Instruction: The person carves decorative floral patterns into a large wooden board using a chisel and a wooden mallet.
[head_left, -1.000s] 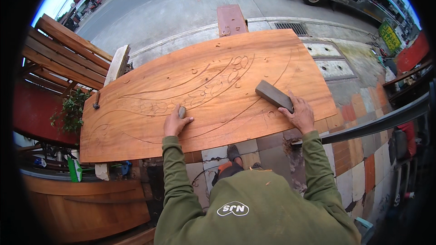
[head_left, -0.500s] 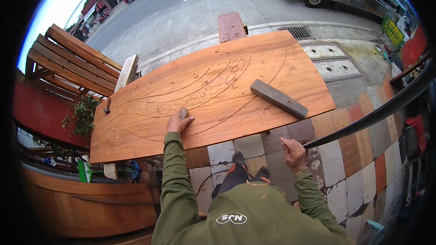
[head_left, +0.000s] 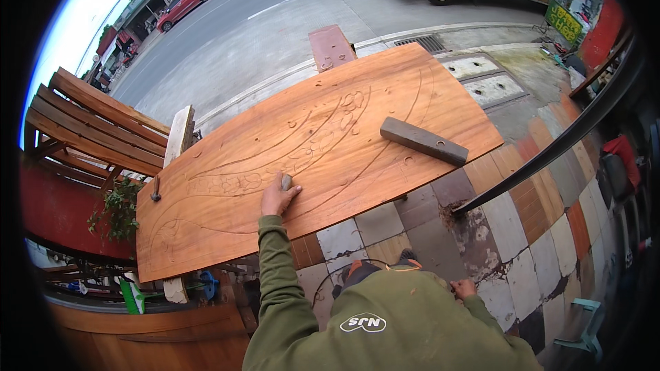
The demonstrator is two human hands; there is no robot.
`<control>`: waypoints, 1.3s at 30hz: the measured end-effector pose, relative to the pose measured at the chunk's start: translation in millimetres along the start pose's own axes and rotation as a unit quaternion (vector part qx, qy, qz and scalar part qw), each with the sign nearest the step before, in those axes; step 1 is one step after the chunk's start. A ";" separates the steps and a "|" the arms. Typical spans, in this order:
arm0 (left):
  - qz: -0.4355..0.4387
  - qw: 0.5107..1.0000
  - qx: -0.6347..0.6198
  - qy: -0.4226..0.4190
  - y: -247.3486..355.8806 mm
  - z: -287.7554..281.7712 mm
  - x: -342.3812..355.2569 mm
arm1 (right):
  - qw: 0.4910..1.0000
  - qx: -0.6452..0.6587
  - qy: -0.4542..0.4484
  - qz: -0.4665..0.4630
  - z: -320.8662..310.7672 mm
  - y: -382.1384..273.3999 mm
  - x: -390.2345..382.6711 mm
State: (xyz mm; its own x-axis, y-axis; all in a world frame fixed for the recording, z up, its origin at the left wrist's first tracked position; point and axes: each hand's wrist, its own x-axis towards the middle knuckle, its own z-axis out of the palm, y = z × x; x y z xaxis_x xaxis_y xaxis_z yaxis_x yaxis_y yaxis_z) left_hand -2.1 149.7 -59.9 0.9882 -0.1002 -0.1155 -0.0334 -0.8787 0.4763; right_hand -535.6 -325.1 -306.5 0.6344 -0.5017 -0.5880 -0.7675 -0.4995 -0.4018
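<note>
A large reddish wooden panel [head_left: 199, 227] with carved curving lines and leaf shapes lies across the work spot. My left hand [head_left: 278, 199] rests on it, fingers closed around a small grey block [head_left: 287, 182]. A long dark rectangular block [head_left: 423, 142] lies toward the panel's right, untouched. A small hammer [head_left: 156, 190] is at the panel's left end. My right hand [head_left: 465, 288] is low beside my body, off the panel, with fingers bent; what it holds, if anything, is hidden.
Slatted wooden furniture [head_left: 96, 124] and a plant [head_left: 113, 209] stand left. Below are tiled paving [head_left: 509, 227], a green brush [head_left: 134, 295] and wooden panels [head_left: 137, 330]. A dark rail [head_left: 529, 165] and plastic stool [head_left: 581, 323] are right. A road with vehicles lies beyond.
My right hand has let go of the long dark block, left it on the panel and dropped down beside my body. My left hand stays on the small block.
</note>
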 end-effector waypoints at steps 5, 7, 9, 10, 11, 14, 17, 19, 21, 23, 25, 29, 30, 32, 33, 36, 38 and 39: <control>0.000 1.000 -0.005 -0.030 16.9 -3.6 -7.8 | 0.998 0.021 0.029 0.055 32.6 7.5 -17.3; -0.005 0.999 -0.007 -0.045 9.2 -13.4 -14.1 | 0.997 0.050 0.035 0.053 48.6 -34.7 -26.7; 0.013 0.999 -0.004 -0.048 -5.0 -15.8 -12.8 | 0.995 0.077 0.047 0.049 61.2 -81.1 -31.2; 0.036 0.998 -0.008 -0.054 -5.4 -10.6 -10.3 | 0.993 0.085 0.075 0.012 64.4 -96.0 -33.0; 0.053 0.997 -0.017 -0.057 -4.9 -8.8 -8.9 | 0.990 0.093 0.099 -0.025 69.9 -111.4 -36.2; 0.092 0.994 -0.021 -0.058 -14.8 -8.9 -5.4 | 0.990 0.117 0.082 -0.022 84.0 -164.4 -49.0; 0.096 0.990 -0.042 -0.096 -11.1 -22.1 -9.7 | 0.988 0.103 0.099 -0.056 93.9 -191.5 -76.1; 0.119 0.988 -0.038 -0.087 -20.7 -18.7 -7.4 | 0.986 0.103 0.113 -0.066 97.8 -196.8 -95.4; 0.143 0.986 -0.035 -0.076 -26.5 -19.4 -6.7 | 0.984 0.104 0.127 -0.076 103.0 -192.2 -113.3; 0.158 0.984 -0.028 -0.076 -30.0 -20.2 -6.1 | 0.986 0.049 0.160 0.000 108.5 -180.8 -134.4; 0.161 0.981 -0.048 -0.094 -15.2 -19.7 -8.3 | 0.979 0.093 0.174 0.054 111.9 -138.0 -152.0; 0.152 0.982 -0.033 -0.102 -31.9 -27.8 -7.7 | 0.960 0.165 0.130 0.183 130.8 -144.6 -180.8; 0.158 0.981 -0.041 -0.105 -29.5 -25.3 -7.1 | 0.959 0.164 0.139 0.187 132.7 -133.4 -184.3; 0.186 0.977 -0.048 -0.088 -28.4 -21.3 -6.4 | 0.969 0.011 0.188 0.159 138.4 -121.4 -192.0; 0.188 0.977 -0.049 -0.089 -29.5 -20.1 -6.1 | 0.969 0.010 0.190 0.160 141.0 -120.7 -193.6; 0.193 0.976 -0.051 -0.082 -35.7 -19.6 -5.0 | 0.972 0.004 0.185 0.145 150.9 -135.4 -194.6; 0.192 0.977 -0.054 -0.081 -37.1 -20.5 -5.2 | 0.969 0.027 0.149 0.193 149.6 -144.6 -191.5; 0.193 0.976 -0.057 -0.081 -35.6 -20.4 -5.8 | 0.969 0.026 0.152 0.195 147.7 -144.6 -190.3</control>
State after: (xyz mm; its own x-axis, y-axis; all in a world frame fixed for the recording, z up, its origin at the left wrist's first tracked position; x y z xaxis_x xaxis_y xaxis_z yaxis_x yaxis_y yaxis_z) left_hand -3.6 191.1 -58.4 0.8680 -0.4949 -0.0398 -0.3733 -0.7034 0.6049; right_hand -559.0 -53.1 -240.1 0.2875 -0.8336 -0.4716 -0.9528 -0.1988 -0.2296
